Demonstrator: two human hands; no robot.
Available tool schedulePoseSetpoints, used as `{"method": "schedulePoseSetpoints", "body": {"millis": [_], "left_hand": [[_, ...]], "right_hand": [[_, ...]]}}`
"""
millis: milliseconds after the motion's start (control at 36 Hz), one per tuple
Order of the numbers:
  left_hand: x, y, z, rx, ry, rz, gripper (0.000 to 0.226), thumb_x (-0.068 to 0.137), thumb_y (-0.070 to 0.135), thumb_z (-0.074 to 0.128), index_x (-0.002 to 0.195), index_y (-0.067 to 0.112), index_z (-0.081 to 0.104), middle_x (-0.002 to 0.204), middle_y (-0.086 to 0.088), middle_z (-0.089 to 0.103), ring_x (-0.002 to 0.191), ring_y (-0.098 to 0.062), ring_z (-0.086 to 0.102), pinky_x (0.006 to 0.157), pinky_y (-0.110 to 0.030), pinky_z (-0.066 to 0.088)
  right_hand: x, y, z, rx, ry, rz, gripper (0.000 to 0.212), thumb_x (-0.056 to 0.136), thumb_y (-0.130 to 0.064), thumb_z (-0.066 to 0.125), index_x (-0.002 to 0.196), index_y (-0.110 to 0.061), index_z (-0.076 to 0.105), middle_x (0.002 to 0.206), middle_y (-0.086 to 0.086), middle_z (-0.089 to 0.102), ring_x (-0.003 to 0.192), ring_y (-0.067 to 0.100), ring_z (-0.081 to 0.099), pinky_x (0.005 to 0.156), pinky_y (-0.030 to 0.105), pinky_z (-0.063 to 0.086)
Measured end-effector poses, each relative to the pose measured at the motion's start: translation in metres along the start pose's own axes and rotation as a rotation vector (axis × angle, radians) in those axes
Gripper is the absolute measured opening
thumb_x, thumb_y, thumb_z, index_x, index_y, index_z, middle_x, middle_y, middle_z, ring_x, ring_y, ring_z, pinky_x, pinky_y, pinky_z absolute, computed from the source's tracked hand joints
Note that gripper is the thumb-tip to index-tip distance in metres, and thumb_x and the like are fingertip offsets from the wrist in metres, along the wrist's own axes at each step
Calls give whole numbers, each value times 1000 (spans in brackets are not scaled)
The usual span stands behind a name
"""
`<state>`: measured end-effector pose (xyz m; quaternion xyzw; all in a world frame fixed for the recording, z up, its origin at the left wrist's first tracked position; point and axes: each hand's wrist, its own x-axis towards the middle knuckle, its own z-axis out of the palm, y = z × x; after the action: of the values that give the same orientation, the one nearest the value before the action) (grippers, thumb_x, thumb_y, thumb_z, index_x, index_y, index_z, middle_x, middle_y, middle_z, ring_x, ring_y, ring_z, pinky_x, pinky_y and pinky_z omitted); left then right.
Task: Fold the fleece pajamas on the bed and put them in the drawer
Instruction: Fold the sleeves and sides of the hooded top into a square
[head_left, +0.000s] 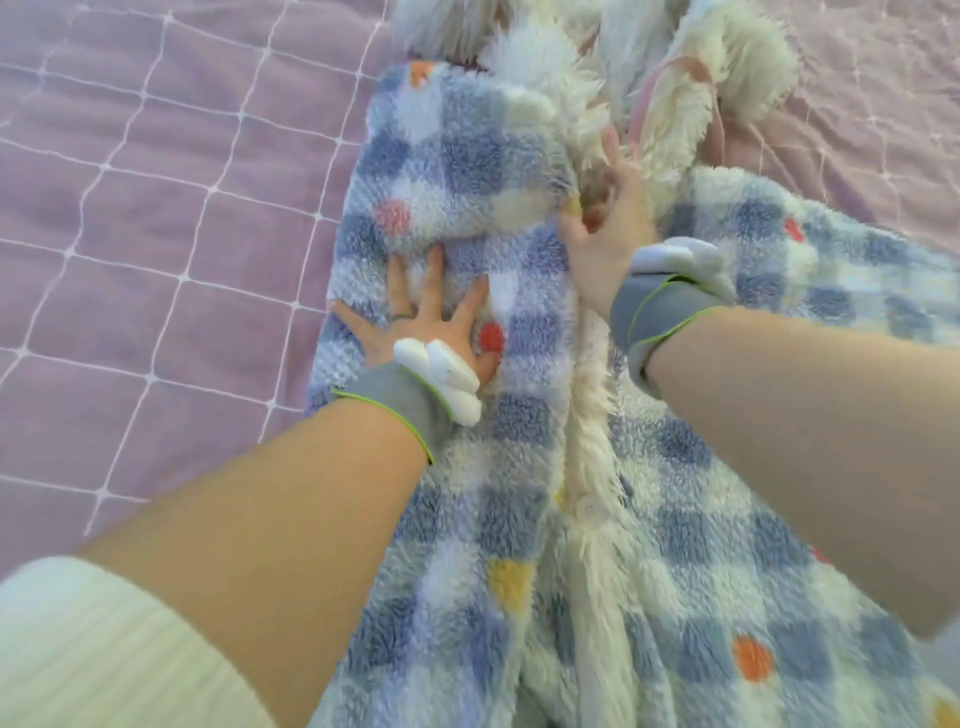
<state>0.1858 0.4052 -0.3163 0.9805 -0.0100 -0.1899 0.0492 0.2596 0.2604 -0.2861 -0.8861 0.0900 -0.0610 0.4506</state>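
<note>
The fleece pajamas (519, 441), blue-and-white checked with coloured dots, lie spread on the bed (156, 234). They fill the picture from the centre down to 6 o'clock and out to 3 o'clock. The bed's lilac quilted cover shows from 8 to 11 o'clock and again at 1 o'clock.

The left hand (431, 327) lies flat on the pajamas just left of centre. Its fingers (397, 275) are spread wide and press into the fleece, and the fingertips reach the lower edge of a folded-over flap (457, 156) toward 12 o'clock.

The right hand (605, 249) sits just beside it toward 2 o'clock. Its fingers are curled into the fleece where the checked cloth meets the shaggy white trim (592, 457). It seems to pinch a bit of that cloth, though the fur blurs exactly how.

The trim runs from the right hand down toward 6 o'clock, with a white button (588, 506) on it. More shaggy white fleece (545, 73) is bunched at 12 o'clock.

Each wrist wears a grey band with a white block on it, the left band (400, 400) and the right band (654, 322). A cream ribbed sleeve (104, 649) shows at 7 o'clock.
</note>
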Motion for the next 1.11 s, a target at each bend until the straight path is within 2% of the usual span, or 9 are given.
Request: {"method": "schedulePoseSetpoints", "body": {"millis": [111, 194, 306, 417, 583, 750, 917, 1028, 1111], "left_hand": [[-33, 3, 14, -123, 214, 4, 64, 91, 61, 26, 146, 44, -2, 156, -1, -24, 144, -29, -19, 105, -69, -9], [-72, -3, 32, -156, 287, 69, 65, 84, 56, 16, 146, 39, 21, 160, -4, 4, 147, -26, 2, 108, -67, -3], [-127, -10, 65, -165, 333, 125, 50, 85, 47, 33, 131, 31, 47, 146, -9, 41, 134, -24, 25, 105, -61, 7], [-174, -15, 82, -197, 300, 138, 46, 88, 44, 33, 131, 31, 41, 148, -9, 39, 136, -25, 23, 108, -54, 7], [-263, -41, 103, -219, 237, 200, 47, 85, 40, 38, 130, 26, 41, 141, -6, 33, 131, -26, 28, 112, -46, 15], [-358, -72, 127, -178, 160, 121, 36, 80, 44, 41, 110, 27, 50, 116, -2, 52, 101, -22, 45, 91, -32, 30], [-400, -93, 137, -137, -79, 105, 49, 79, 51, 36, 116, 23, 53, 95, 5, 67, 82, -23, 66, 77, -33, 52], [-405, -118, 136, 6, -115, 111, 61, 71, 50, 43, 127, 24, 46, 115, 1, 63, 111, -25, 58, 104, -42, 34], [-395, -136, 128, 21, -340, 41, 64, 83, 53, 47, 139, 24, 34, 138, -1, 47, 133, -24, 38, 117, -47, 7]], "right_hand": [[-60, 2, -2, -71, 83, -139, 53, 75, -28, 69, 121, -14, 48, 117, 8, 52, 94, 21, 53, 87, 29, 44], [-83, 6, -1, -275, -143, -135, 39, 80, -20, 67, 117, -17, 58, 119, 9, 53, 105, 24, 52, 84, 22, 34], [-65, 0, -11, -425, -362, -6, 47, 87, -3, 53, 132, -18, 53, 134, 10, 55, 124, 27, 50, 96, 22, 31], [-63, -1, -8, -418, -366, 12, 50, 92, -11, 51, 141, -20, 42, 144, 7, 45, 132, 24, 42, 104, 23, 30], [-168, -1, -9, -222, -296, 143, 67, 88, -23, 60, 147, -28, 27, 154, 9, 21, 141, 23, 26, 114, 34, 26], [-318, -8, -19, -134, -379, 231, 59, 84, -14, 63, 138, -25, 43, 137, 12, 40, 123, 23, 44, 96, 14, 27], [-409, -8, -10, -195, -537, 310, 45, 82, -15, 64, 125, -24, 53, 111, 11, 49, 99, 29, 51, 67, 18, 25], [-420, -8, -8, -218, -602, 434, 29, 84, -25, 64, 113, -22, 60, 99, 1, 60, 88, 19, 54, 70, 19, 35], [-408, -7, -13, -176, -489, 491, 22, 77, -40, 72, 76, -22, 59, 86, 5, 62, 80, 21, 56, 73, 28, 43]]}}
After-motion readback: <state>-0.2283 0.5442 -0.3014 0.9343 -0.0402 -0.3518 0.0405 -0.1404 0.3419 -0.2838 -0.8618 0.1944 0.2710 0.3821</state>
